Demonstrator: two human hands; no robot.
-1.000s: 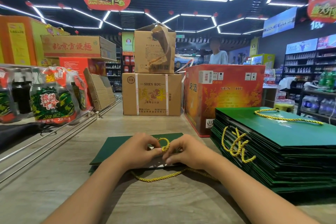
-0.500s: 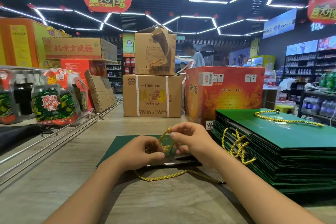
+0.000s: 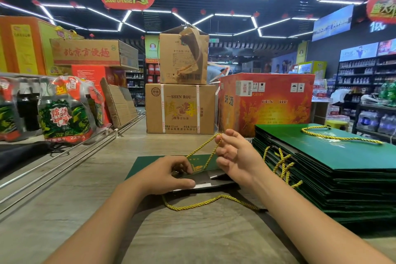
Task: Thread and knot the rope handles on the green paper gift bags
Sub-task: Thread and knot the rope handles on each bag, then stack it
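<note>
A flat green paper gift bag point(image 3: 147, 164) lies on the wooden counter in front of me. My left hand point(image 3: 169, 174) pinches the bag's near top edge where the yellow rope point(image 3: 200, 149) comes out. My right hand point(image 3: 234, 156) is raised above the bag, with the rope's loop hooked round its index finger and pulled taut. Another length of yellow rope point(image 3: 205, 201) curves on the counter below the bag's edge.
A tall stack of green bags point(image 3: 334, 169) with yellow handles sits at my right. Behind stand cardboard boxes point(image 3: 180, 109) and a red-orange carton point(image 3: 267, 103). Wrapped bottle packs point(image 3: 64, 113) and metal rails point(image 3: 64, 158) line the left.
My right hand has lifted up and away from the bag, drawing the yellow rope loop taut. My left hand has stayed on the bag's edge.
</note>
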